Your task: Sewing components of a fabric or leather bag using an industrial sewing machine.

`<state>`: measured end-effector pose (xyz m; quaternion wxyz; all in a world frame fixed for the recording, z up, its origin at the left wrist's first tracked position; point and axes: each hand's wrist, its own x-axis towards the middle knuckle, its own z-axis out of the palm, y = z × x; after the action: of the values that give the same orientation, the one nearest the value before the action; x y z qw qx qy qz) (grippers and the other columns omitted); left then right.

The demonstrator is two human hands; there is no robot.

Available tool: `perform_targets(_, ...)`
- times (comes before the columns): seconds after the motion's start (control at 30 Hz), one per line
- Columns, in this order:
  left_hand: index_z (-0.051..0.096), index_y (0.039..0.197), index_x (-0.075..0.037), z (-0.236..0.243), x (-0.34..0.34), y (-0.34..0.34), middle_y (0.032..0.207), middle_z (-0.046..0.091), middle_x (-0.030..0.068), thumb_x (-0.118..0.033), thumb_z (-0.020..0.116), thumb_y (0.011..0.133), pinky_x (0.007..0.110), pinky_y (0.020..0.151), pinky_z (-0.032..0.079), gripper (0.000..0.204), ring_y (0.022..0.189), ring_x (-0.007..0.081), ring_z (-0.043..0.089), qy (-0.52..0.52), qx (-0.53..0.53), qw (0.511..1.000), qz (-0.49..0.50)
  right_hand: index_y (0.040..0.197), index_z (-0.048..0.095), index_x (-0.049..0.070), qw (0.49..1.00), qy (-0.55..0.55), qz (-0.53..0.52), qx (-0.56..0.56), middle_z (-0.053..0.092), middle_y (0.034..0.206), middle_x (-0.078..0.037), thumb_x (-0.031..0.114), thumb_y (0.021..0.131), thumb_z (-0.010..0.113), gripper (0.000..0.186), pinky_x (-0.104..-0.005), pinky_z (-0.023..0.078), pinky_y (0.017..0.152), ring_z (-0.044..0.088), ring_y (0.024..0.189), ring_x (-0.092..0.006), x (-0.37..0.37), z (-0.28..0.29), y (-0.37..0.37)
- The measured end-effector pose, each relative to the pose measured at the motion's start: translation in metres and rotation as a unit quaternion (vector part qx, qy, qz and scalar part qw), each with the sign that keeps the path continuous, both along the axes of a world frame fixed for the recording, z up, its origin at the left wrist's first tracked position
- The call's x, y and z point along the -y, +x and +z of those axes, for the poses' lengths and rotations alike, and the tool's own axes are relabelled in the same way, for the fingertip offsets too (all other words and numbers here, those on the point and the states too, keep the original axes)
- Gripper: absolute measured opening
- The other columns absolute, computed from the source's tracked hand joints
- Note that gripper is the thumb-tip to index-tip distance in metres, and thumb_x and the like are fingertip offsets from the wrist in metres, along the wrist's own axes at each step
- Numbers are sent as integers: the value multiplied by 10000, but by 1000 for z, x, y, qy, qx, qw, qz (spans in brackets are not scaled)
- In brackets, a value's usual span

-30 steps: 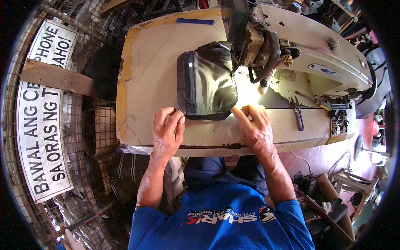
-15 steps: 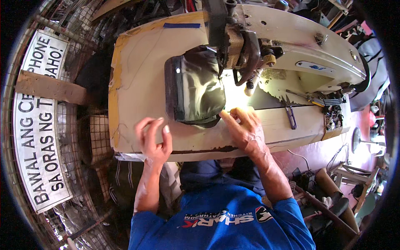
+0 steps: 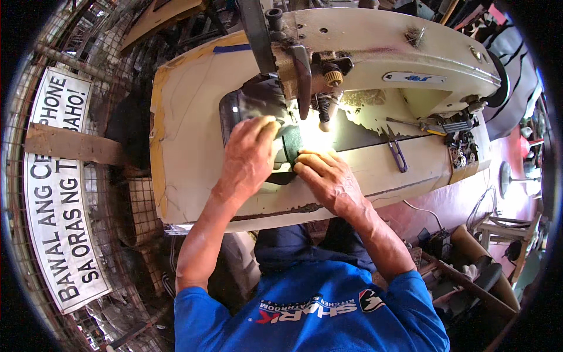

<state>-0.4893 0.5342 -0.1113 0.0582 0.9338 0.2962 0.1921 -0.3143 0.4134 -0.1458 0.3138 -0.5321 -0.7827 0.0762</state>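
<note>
A dark, shiny pouch-like piece [image 3: 258, 97] lies on the pale sewing table [image 3: 193, 117], its right edge at the needle area of the sewing machine [image 3: 375, 56]. My left hand [image 3: 249, 152] lies over its near part, fingers curled and gripping the material. My right hand [image 3: 328, 179] pinches the near right end of the piece's edge, where a dark green strip [image 3: 291, 144] shows between my hands. The lamp's glare washes out the spot under the needle. Much of the piece is hidden beneath my left hand and the machine head.
Thread snips [image 3: 399, 151] lie on the table right of the needle. Beyond them are a screwdriver [image 3: 427, 125] and several metal bobbins [image 3: 463, 157]. A wire mesh wall with a white sign [image 3: 64, 234] stands at the left. Blue tape [image 3: 237, 48] sticks to the far table edge.
My left hand has come forward and right from above the table's near edge onto the piece and closed on it. My right hand stays at its near right edge, where the green strip now shows.
</note>
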Motion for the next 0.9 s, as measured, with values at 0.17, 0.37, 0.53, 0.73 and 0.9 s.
perform_targets(0.17, 645, 1167, -35, 6, -7, 5, 1216, 638, 147, 7, 619, 845, 435, 1073, 423, 326, 1211, 312, 565, -54, -3, 994, -98, 1026, 583, 22, 999, 44, -9, 3, 610, 1091, -130, 138, 743, 606, 307, -388, 506, 923, 614, 1060, -292, 7, -8, -4)
perform_targets(0.37, 629, 1210, -35, -6, -8, -6, 1261, 620, 145, 55, 609, 763, 461, 1123, 384, 457, 1248, 299, 550, -38, -28, 981, -186, 1024, 592, 0, 997, 82, -9, 13, 615, 1096, -141, 145, 726, 609, 331, -391, 516, 914, 618, 1069, -289, 7, -11, -5)
perform_targets(0.53, 629, 1201, -32, -10, -6, -6, 1261, 618, 156, 58, 592, 775, 469, 1106, 403, 438, 1234, 316, 555, -25, -25, 983, -180, 1027, 595, 0, 996, 89, 2, 8, 612, 1080, -138, 156, 723, 603, 342, -388, 519, 892, 619, 1057, -283, 8, -10, -4)
perform_targets(0.73, 640, 1190, -42, -12, -3, -6, 1267, 616, 147, 51, 624, 752, 480, 1107, 400, 448, 1226, 314, 558, 9, -47, 983, -177, 1015, 600, 0, 995, 98, 6, 15, 609, 1065, -136, 175, 707, 605, 355, -386, 526, 868, 622, 1039, -277, 10, -9, -4)
perform_targets(0.9, 651, 1181, -50, -10, -5, -6, 1265, 617, 128, 38, 647, 753, 478, 1107, 401, 437, 1232, 301, 554, 12, -50, 983, -179, 1016, 602, 0, 996, 87, 7, 12, 610, 1064, -134, 176, 709, 605, 353, -395, 521, 883, 618, 1046, -282, 9, -7, -4)
